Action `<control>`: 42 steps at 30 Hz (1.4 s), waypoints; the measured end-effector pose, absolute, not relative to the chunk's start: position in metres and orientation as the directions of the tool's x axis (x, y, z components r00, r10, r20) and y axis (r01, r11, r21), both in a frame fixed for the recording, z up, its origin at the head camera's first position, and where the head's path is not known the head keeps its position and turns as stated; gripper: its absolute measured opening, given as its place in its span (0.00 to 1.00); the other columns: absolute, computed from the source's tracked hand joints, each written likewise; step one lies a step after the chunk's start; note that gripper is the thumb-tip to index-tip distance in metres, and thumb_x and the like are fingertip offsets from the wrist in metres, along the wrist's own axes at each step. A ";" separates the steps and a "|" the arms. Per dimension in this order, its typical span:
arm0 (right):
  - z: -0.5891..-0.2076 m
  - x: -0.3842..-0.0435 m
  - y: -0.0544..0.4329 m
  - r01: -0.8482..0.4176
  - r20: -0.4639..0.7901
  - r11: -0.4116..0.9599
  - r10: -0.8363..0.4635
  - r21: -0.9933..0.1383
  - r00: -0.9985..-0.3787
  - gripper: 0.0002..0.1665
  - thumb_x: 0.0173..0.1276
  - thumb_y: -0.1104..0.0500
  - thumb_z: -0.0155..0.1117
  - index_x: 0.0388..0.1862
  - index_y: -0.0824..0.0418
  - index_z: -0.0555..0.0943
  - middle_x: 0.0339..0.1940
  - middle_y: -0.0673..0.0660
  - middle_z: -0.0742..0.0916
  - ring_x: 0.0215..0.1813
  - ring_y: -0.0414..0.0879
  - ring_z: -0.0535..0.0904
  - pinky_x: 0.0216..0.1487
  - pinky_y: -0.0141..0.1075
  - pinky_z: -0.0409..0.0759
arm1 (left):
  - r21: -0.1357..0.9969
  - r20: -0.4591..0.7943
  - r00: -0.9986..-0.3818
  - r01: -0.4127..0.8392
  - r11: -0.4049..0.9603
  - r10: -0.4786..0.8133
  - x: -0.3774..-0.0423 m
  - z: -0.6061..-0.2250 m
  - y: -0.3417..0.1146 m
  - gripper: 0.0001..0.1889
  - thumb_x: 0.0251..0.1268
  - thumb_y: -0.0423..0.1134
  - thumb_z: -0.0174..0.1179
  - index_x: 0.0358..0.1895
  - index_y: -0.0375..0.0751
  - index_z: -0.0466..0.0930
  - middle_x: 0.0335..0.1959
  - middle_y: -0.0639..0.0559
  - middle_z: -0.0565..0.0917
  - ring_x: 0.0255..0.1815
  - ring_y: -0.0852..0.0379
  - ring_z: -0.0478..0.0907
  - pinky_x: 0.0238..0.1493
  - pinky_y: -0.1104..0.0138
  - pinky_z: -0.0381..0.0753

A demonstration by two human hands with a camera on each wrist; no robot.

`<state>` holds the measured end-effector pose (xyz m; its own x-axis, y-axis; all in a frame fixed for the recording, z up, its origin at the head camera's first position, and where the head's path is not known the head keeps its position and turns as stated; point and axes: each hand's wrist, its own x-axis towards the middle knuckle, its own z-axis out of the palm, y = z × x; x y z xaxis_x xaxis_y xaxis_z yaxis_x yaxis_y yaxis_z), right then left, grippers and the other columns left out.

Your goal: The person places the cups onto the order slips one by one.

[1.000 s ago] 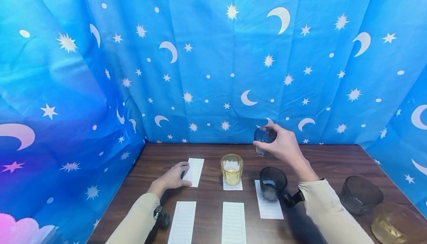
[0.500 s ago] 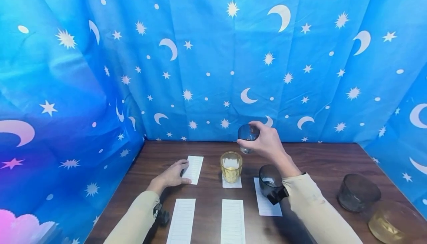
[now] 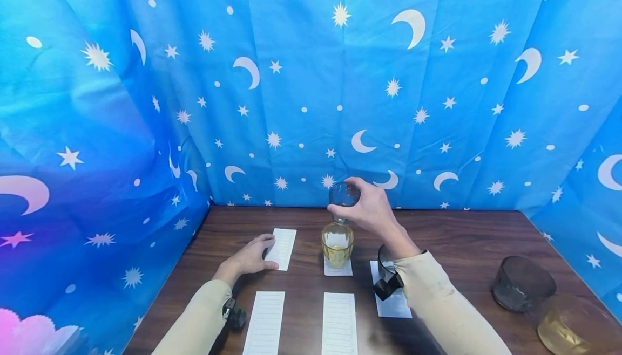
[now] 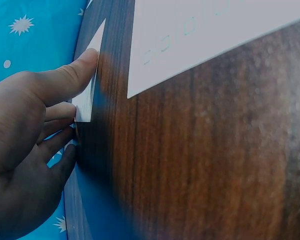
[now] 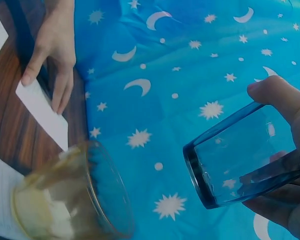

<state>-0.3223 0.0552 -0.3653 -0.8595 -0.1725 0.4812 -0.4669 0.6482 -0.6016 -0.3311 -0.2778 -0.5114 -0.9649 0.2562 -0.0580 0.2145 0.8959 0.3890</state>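
Observation:
My right hand [image 3: 374, 209] grips a small blue-grey drinking glass [image 3: 344, 196] between thumb and fingers. It holds the glass off the table, just behind and above a yellow glass [image 3: 337, 250]. In the right wrist view the raised glass [image 5: 230, 160] is see-through, and nothing shows inside it. The yellow glass stands upright on a white paper slip [image 3: 338, 272]. At the back left my left hand [image 3: 249, 255] rests on the table, its thumb and fingers touching the edges of another paper slip [image 3: 284, 250]. A dark glass [image 3: 386, 260] is partly hidden behind my right wrist.
Two printed slips, one on the left [image 3: 264, 320] and one in the middle [image 3: 339, 322], lie nearer the front. Under the dark glass is a further slip [image 3: 396, 307]. A dark glass vessel [image 3: 522, 285] and an amber one [image 3: 568, 328] stand at the right. A starry blue curtain [image 3: 311, 74] hangs behind.
My right hand has carried the blue-grey glass leftward, from behind the dark glass to behind the yellow one. My left hand has stayed at its slip.

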 end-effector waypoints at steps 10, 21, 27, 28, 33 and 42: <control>-0.363 -0.321 0.036 -0.424 0.407 0.659 -0.192 -0.621 -0.893 0.47 0.46 0.32 0.74 0.62 0.55 0.76 0.51 0.57 0.86 0.48 0.51 0.81 0.44 0.45 0.84 | 0.398 -0.067 -0.962 0.217 0.891 0.265 -0.330 -0.508 -0.275 0.43 0.53 0.51 0.72 0.70 0.34 0.67 0.74 0.42 0.64 0.74 0.40 0.60 0.72 0.49 0.63; -0.366 -0.322 0.018 -0.395 0.359 0.666 -0.199 -0.634 -0.912 0.49 0.46 0.33 0.76 0.65 0.55 0.75 0.50 0.54 0.86 0.50 0.50 0.81 0.49 0.46 0.83 | 0.395 -0.056 -0.962 0.223 0.891 0.266 -0.332 -0.510 -0.277 0.43 0.52 0.51 0.73 0.69 0.34 0.67 0.73 0.42 0.64 0.74 0.41 0.61 0.72 0.50 0.63; -0.370 -0.323 0.011 -0.381 0.348 0.673 -0.191 -0.635 -0.918 0.48 0.45 0.34 0.77 0.63 0.54 0.76 0.48 0.54 0.86 0.48 0.49 0.80 0.47 0.45 0.83 | 0.395 -0.061 -0.960 0.228 0.890 0.274 -0.335 -0.509 -0.275 0.43 0.52 0.52 0.73 0.69 0.34 0.67 0.73 0.42 0.65 0.74 0.41 0.61 0.72 0.51 0.63; -0.371 -0.323 0.010 -0.384 0.351 0.673 -0.193 -0.632 -0.916 0.47 0.45 0.34 0.77 0.62 0.54 0.76 0.47 0.54 0.86 0.48 0.49 0.80 0.46 0.45 0.82 | 0.395 -0.065 -0.960 0.226 0.890 0.273 -0.335 -0.509 -0.275 0.43 0.52 0.52 0.73 0.69 0.34 0.67 0.73 0.42 0.65 0.74 0.41 0.61 0.72 0.51 0.63; -0.373 -0.323 0.003 -0.412 0.368 0.666 -0.216 -0.622 -0.904 0.47 0.46 0.34 0.76 0.62 0.54 0.76 0.50 0.54 0.86 0.50 0.50 0.80 0.48 0.45 0.82 | 0.398 -0.070 -0.962 0.217 0.891 0.265 -0.334 -0.510 -0.277 0.44 0.51 0.52 0.73 0.69 0.35 0.68 0.73 0.42 0.64 0.74 0.41 0.61 0.72 0.50 0.63; -0.381 -0.322 -0.015 -0.444 0.366 0.650 -0.262 -0.617 -0.893 0.47 0.46 0.33 0.76 0.61 0.54 0.76 0.51 0.54 0.86 0.48 0.49 0.81 0.44 0.42 0.84 | 0.396 -0.059 -0.962 0.222 0.891 0.266 -0.333 -0.510 -0.278 0.44 0.50 0.52 0.73 0.69 0.36 0.68 0.73 0.43 0.65 0.74 0.41 0.61 0.72 0.48 0.63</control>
